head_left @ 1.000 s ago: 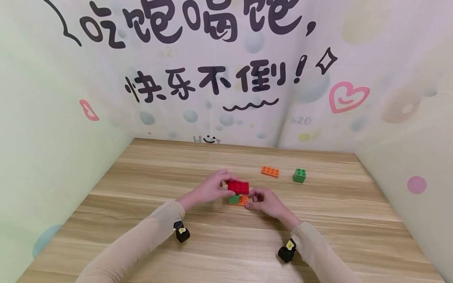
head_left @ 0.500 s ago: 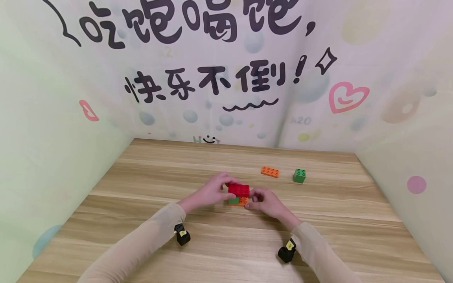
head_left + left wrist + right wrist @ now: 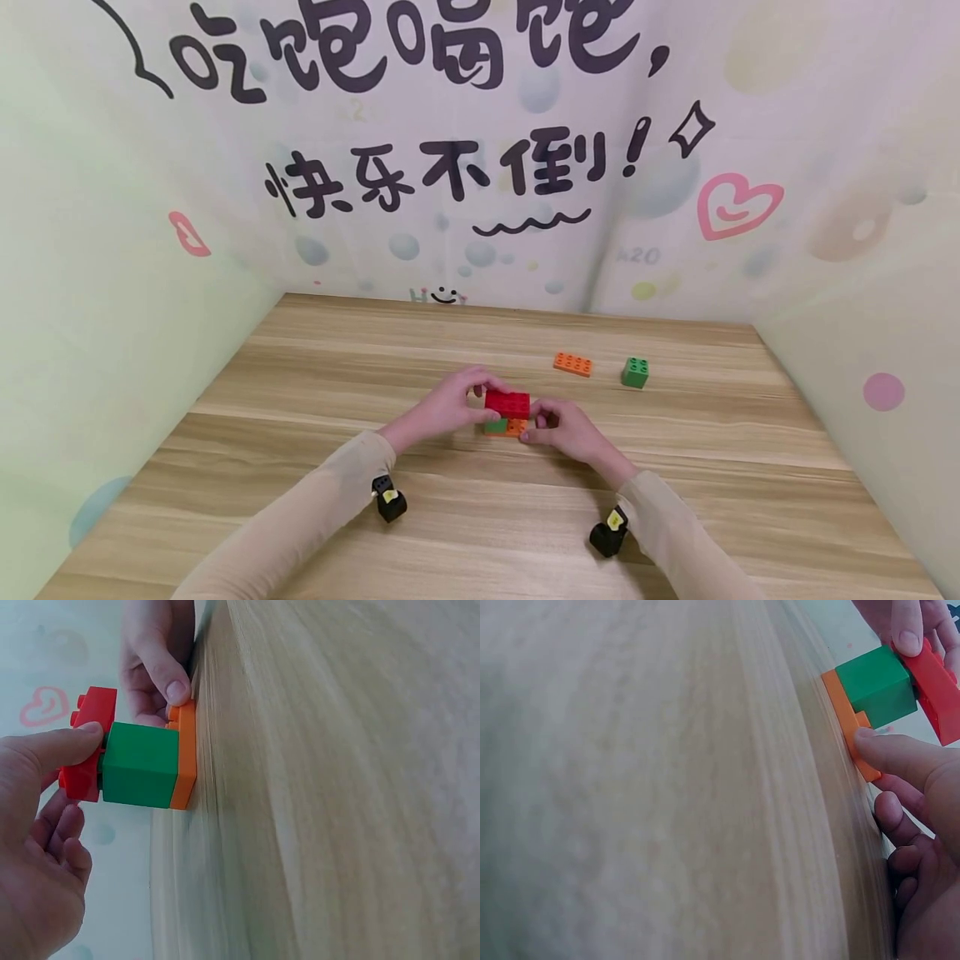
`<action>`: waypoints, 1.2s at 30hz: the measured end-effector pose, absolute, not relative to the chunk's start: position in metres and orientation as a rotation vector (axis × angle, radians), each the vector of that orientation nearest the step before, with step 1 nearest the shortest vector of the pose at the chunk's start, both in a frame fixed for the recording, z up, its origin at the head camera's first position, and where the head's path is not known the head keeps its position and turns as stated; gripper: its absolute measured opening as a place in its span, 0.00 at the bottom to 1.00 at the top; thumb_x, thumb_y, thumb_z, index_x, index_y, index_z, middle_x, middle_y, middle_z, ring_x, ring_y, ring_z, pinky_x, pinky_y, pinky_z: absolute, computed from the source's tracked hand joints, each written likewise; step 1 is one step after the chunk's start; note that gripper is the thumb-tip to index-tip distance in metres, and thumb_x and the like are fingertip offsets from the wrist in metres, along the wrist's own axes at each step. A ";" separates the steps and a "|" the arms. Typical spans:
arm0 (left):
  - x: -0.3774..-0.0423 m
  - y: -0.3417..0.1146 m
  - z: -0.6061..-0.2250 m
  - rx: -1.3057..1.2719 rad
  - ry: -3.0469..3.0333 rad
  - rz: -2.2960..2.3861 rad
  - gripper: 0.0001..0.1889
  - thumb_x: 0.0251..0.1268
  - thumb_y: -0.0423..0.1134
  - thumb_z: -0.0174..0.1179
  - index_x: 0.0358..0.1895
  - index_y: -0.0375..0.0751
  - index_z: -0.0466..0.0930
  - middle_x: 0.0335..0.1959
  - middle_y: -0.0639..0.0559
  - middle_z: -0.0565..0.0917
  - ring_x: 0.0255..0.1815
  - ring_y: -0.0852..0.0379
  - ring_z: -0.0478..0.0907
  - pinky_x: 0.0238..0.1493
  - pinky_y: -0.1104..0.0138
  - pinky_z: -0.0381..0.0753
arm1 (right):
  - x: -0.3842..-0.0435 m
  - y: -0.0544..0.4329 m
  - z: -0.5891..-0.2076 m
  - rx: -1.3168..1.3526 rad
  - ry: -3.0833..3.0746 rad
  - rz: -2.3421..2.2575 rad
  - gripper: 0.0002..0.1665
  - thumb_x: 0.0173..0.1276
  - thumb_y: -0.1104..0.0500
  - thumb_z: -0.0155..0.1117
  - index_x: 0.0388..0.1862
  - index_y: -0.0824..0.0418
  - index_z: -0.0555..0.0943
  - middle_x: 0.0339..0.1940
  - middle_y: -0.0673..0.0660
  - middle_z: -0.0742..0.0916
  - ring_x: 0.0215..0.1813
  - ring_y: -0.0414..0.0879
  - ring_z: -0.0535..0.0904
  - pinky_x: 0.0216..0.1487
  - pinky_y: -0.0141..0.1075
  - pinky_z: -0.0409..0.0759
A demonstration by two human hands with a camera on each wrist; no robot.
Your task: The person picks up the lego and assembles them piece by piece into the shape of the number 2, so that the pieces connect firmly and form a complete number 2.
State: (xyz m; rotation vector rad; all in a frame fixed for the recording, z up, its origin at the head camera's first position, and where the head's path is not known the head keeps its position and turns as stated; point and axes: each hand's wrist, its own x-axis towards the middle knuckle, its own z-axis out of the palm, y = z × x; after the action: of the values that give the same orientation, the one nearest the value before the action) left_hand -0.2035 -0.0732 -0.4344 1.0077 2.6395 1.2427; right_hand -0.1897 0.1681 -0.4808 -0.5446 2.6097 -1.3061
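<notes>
1 left hand (image 3: 452,402): pinched red brick (image 3: 512,406).
Right hand (image 3: 570,430): pinched orange plate (image 3: 187,754).
Green brick (image 3: 140,766): seating red, I judged; needed pressing.

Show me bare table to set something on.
Bare table: between left wrist camera and right wrist camera; back left, between left grip and back wall. Crowded: the middle, around red brick and right grip; back right holds an orange plate and a green block.
</notes>
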 end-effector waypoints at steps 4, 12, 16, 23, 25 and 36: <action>-0.203 -0.072 -0.434 0.962 2.640 1.244 0.18 0.55 0.36 0.73 0.51 0.47 0.83 0.42 0.53 0.83 0.36 0.57 0.72 0.37 0.71 0.74 | -0.191 0.169 -0.483 -0.536 2.607 -1.313 0.12 0.59 0.54 0.75 0.37 0.56 0.81 0.27 0.49 0.77 0.35 0.43 0.70 0.38 0.32 0.66; -0.203 -0.073 -0.433 0.926 2.614 1.288 0.17 0.55 0.34 0.73 0.50 0.43 0.84 0.41 0.51 0.83 0.37 0.60 0.74 0.39 0.73 0.80 | -0.190 0.168 -0.483 -0.512 2.587 -1.316 0.12 0.59 0.54 0.75 0.38 0.56 0.82 0.28 0.50 0.77 0.35 0.44 0.70 0.37 0.32 0.65; -0.203 -0.074 -0.434 0.933 2.588 1.330 0.14 0.60 0.36 0.70 0.49 0.41 0.84 0.43 0.48 0.85 0.38 0.60 0.77 0.42 0.72 0.81 | -0.190 0.168 -0.483 -0.513 2.590 -1.313 0.13 0.59 0.54 0.75 0.36 0.56 0.81 0.28 0.50 0.77 0.35 0.43 0.70 0.37 0.32 0.65; -0.204 -0.075 -0.433 0.922 2.565 1.358 0.11 0.64 0.36 0.66 0.49 0.40 0.84 0.45 0.46 0.87 0.39 0.61 0.79 0.43 0.72 0.81 | -0.190 0.167 -0.483 -0.515 2.592 -1.319 0.12 0.59 0.54 0.75 0.37 0.56 0.81 0.28 0.50 0.77 0.35 0.43 0.70 0.37 0.31 0.65; -0.204 -0.076 -0.432 0.927 2.558 1.361 0.11 0.64 0.36 0.66 0.49 0.41 0.84 0.45 0.46 0.87 0.39 0.61 0.79 0.43 0.72 0.81 | -0.191 0.167 -0.484 -0.515 2.592 -1.319 0.12 0.59 0.54 0.75 0.37 0.56 0.81 0.28 0.50 0.77 0.35 0.43 0.70 0.37 0.31 0.66; -0.204 -0.076 -0.433 0.912 2.527 1.396 0.10 0.63 0.35 0.67 0.46 0.40 0.82 0.41 0.46 0.86 0.40 0.60 0.79 0.44 0.71 0.82 | -0.190 0.167 -0.482 -0.522 2.586 -1.337 0.12 0.59 0.55 0.75 0.37 0.57 0.81 0.28 0.50 0.77 0.35 0.43 0.70 0.38 0.31 0.66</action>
State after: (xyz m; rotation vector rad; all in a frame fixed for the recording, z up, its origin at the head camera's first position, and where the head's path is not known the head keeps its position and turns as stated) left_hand -0.2038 -0.0759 -0.4332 0.9124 2.5275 1.3961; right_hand -0.1897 0.1669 -0.4819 -0.5220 2.5860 -1.3370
